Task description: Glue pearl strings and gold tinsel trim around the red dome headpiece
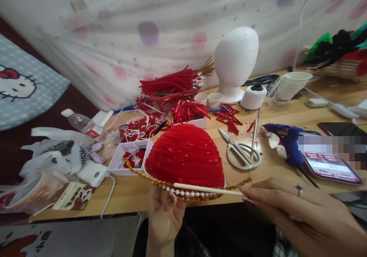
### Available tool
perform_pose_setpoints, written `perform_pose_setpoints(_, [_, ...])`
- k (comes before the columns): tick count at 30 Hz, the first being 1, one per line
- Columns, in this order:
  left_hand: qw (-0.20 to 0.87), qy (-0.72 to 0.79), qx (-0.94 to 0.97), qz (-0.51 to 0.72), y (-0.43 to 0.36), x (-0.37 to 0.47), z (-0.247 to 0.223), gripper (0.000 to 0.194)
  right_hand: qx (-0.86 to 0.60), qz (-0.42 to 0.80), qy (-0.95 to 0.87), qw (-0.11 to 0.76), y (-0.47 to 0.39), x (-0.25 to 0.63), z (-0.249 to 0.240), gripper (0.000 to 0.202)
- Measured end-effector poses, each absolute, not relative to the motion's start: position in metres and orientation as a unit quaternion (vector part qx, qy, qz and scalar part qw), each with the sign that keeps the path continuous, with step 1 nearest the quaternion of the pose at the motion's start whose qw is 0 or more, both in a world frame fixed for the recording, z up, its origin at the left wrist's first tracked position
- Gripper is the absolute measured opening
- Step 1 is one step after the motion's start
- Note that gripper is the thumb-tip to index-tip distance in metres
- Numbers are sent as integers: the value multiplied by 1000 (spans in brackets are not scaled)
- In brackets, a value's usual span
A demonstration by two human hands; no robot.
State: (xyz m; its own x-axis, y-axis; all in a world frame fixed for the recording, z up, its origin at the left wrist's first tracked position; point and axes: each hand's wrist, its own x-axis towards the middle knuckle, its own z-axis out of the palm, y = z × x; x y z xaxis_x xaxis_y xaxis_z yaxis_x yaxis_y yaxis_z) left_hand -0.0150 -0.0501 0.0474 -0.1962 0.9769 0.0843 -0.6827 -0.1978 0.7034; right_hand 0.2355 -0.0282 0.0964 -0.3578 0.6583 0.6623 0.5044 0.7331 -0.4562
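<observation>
A red dome-shaped cap point(186, 155) made of coiled fuzzy strips fills the middle of the head view. Gold tinsel trim point(160, 182) and a string of white pearl beads point(197, 194) run round its lower edge, with loose tinsel ends sticking out on both sides. My left hand point(166, 215) grips the cap's rim from below, thumb against the trim and the other fingers hidden underneath. Between the fingertips of my right hand point(298, 207) is a thin pale wooden stick point(209, 189), its far end lying against the pearl and tinsel edge.
Scissors point(243, 152), a blue glue gun point(286, 136) and a lit phone point(332, 161) lie to the right. A white foam head point(236, 62) stands behind, beside a red basket point(169, 100) of red stems. Left are a bead box point(117, 159), bottle point(83, 123) and plastic bags point(57, 153).
</observation>
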Motion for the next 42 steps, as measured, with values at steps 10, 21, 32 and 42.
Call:
perform_pose_setpoints(10, [513,259,311,757,-37,4,82,17,-367,92,-795,475,-24,241,102,20])
perform_pose_setpoints(21, [556,203,297,749,-28,-2,93,21,-347,115,-803,471,-12,229,104,17])
perform_pose_setpoints(32, [581,155,290,745,-29,-2,88,27,-381,129,-775,488,-14,233,90,22])
perform_pose_setpoints(42, [541,227,300,752,-30,2,88,17,-371,91,-784,489,-17,235,92,27])
